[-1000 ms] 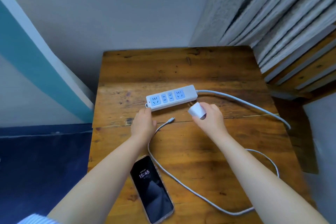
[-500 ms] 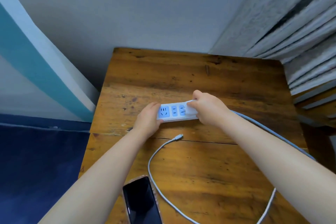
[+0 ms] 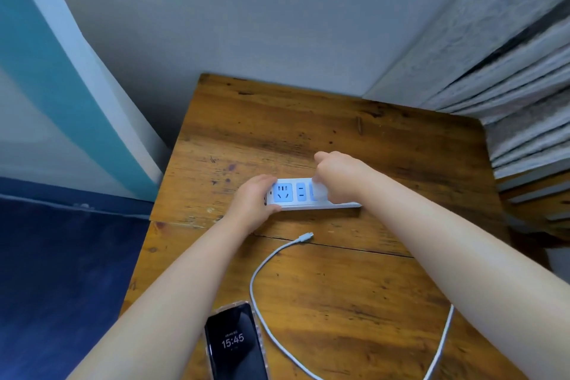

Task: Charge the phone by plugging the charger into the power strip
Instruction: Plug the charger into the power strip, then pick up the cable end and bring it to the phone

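A white power strip [image 3: 291, 194] with blue sockets lies across the middle of the wooden table [image 3: 308, 120]. My left hand [image 3: 253, 202] clasps its left end. My right hand [image 3: 336, 177] is closed on the white charger block [image 3: 320, 193], which sits on the strip's right sockets; whether its prongs are fully in is hidden. The white charging cable [image 3: 262, 265] loops over the table, its free connector [image 3: 307, 236] lying loose in front of the strip. The phone [image 3: 236, 345], in a clear case, lies face up at the near edge, its screen lit with 15:45.
A grey wall runs behind the table. Stacked grey-edged boards [image 3: 524, 120] lean at the right. A dark blue surface [image 3: 61, 271] lies to the left, below a teal and white panel [image 3: 61, 77].
My right hand carried the charger from in front of the strip onto its right sockets. My left hand closed around the strip's left end. The phone screen lit up again.
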Demonstrator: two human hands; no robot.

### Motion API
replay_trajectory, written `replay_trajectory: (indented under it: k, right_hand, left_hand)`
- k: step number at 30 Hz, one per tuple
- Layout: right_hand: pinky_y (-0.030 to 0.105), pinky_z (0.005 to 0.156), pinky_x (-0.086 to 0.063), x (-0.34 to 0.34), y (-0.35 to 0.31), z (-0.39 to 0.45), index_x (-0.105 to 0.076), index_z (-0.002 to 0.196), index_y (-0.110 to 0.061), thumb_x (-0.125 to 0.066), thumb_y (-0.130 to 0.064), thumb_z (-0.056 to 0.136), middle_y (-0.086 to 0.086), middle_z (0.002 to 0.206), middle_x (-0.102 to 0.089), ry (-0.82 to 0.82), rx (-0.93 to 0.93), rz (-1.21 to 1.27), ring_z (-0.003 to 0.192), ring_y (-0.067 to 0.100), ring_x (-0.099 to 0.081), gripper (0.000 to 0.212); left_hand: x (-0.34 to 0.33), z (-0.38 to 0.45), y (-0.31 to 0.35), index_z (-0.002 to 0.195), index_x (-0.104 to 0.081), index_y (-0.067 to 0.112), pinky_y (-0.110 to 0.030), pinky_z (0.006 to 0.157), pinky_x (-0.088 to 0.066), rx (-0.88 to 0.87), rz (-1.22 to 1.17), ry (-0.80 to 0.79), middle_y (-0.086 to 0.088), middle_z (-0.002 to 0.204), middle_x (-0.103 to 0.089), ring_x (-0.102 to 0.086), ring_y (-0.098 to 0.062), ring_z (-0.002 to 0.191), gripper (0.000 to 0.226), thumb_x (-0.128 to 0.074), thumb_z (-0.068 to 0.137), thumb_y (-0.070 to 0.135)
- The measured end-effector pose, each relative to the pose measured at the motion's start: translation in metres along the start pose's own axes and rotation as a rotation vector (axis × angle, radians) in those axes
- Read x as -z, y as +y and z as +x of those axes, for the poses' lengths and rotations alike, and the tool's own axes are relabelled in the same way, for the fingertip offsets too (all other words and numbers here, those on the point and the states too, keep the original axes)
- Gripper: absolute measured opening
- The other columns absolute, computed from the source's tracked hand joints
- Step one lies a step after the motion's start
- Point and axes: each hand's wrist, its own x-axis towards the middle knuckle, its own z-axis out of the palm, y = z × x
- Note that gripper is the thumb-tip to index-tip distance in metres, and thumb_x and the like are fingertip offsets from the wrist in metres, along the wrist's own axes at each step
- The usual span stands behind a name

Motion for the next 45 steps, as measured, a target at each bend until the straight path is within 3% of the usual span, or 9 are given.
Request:
replay_trajectory:
  k: [4,26,30,33,35,37,39,41,45]
  right_hand:
    - [0.027,0.063,-0.039,0.008,-0.016,0.006,-0.057,0.111,-0.005,-0.062,-0.009,0.079,0.011,0.112,-0.051,-0.037,0.057,-0.107,0.081,0.02,-0.039,0.033]
    - [0.026,0.063,-0.04,-0.003,-0.02,0.009,-0.057,0.115,-0.006,-0.059,-0.013,0.081,0.012,0.109,-0.058,-0.04,0.072,-0.245,0.081,0.02,-0.042,0.034]
    - [0.03,0.065,-0.037,-0.009,-0.026,0.005,-0.06,0.107,-0.008,-0.054,-0.013,0.083,0.012,0.104,-0.06,0.032,0.078,-0.356,0.086,0.024,-0.05,0.025]
    - [0.037,0.089,-0.038,-0.023,-0.032,0.0,-0.062,0.105,-0.012,-0.054,-0.015,0.084,0.009,0.105,-0.063,0.087,0.09,-0.491,0.102,0.027,-0.049,0.023]
    - [0.05,0.108,-0.028,-0.033,-0.038,-0.01,-0.066,0.097,-0.013,-0.061,-0.014,0.079,0.008,0.104,-0.066,0.247,0.113,-0.523,0.113,0.028,-0.048,0.018]
    - [0.054,0.1,-0.039,-0.039,-0.047,-0.023,-0.071,0.073,-0.014,-0.072,-0.014,0.065,0.005,0.09,-0.072,0.506,0.139,-0.542,0.104,0.025,-0.06,0.008]
    - [0.051,0.08,-0.053,-0.053,-0.056,-0.034,-0.067,0.059,-0.01,-0.073,-0.006,0.058,0.008,0.071,-0.072,0.69,0.227,-0.401,0.08,0.029,-0.068,0.007]
    - [0.039,0.06,-0.054,-0.072,-0.067,-0.043,-0.064,0.067,-0.003,-0.067,-0.007,0.07,0.015,0.066,-0.067,0.613,0.203,-0.084,0.065,0.034,-0.061,0.006]
    - [0.038,0.068,-0.047,-0.103,-0.087,-0.046,-0.053,0.114,-0.01,-0.038,-0.031,0.093,0.02,0.106,-0.064,0.204,-0.209,0.383,0.096,0.038,-0.058,0.034]
  left_hand:
    - [0.005,-0.001,-0.01,0.139,-0.034,0.014,-0.032,0.112,-0.029,-0.019,-0.051,-0.082,-0.005,0.148,-0.037,-0.032,-0.018,0.137,0.069,-0.068,0.079,0.01]
    - [0.01,-0.014,-0.018,0.142,-0.027,0.015,-0.034,0.111,-0.035,0.036,-0.189,-0.126,-0.009,0.147,-0.038,-0.039,-0.021,0.132,0.075,-0.067,0.079,0.01]
    - [0.016,-0.044,-0.026,0.142,-0.027,0.013,-0.032,0.11,-0.032,0.071,-0.049,-0.12,-0.009,0.146,-0.039,-0.039,-0.022,0.132,0.069,-0.063,0.083,0.021]
    - [0.017,-0.076,-0.035,0.137,-0.036,0.015,-0.033,0.105,-0.037,0.098,0.067,-0.176,-0.009,0.141,-0.045,-0.045,-0.022,0.126,0.059,-0.06,0.085,0.028]
    - [0.017,-0.098,-0.042,0.134,-0.041,0.014,-0.036,0.101,-0.042,0.116,0.128,-0.225,-0.009,0.135,-0.05,-0.049,-0.024,0.121,0.053,-0.057,0.087,0.032]
    - [0.015,-0.119,-0.052,0.132,-0.043,0.014,-0.038,0.097,-0.046,0.13,0.181,-0.271,-0.009,0.13,-0.052,-0.051,-0.025,0.118,0.051,-0.055,0.087,0.036]
    - [0.012,-0.137,-0.06,0.132,-0.043,0.015,-0.039,0.094,-0.048,0.133,0.229,-0.313,-0.009,0.128,-0.052,-0.05,-0.027,0.117,0.053,-0.054,0.086,0.04]
    - [0.006,-0.154,-0.066,0.131,-0.043,0.015,-0.04,0.091,-0.049,0.129,0.244,-0.342,-0.009,0.125,-0.051,-0.05,-0.027,0.115,0.057,-0.055,0.084,0.044]
    - [-0.011,-0.18,-0.067,0.124,-0.046,0.012,-0.04,0.087,-0.048,0.125,0.254,-0.321,-0.01,0.117,-0.05,-0.048,-0.028,0.11,0.061,-0.064,0.077,0.046]
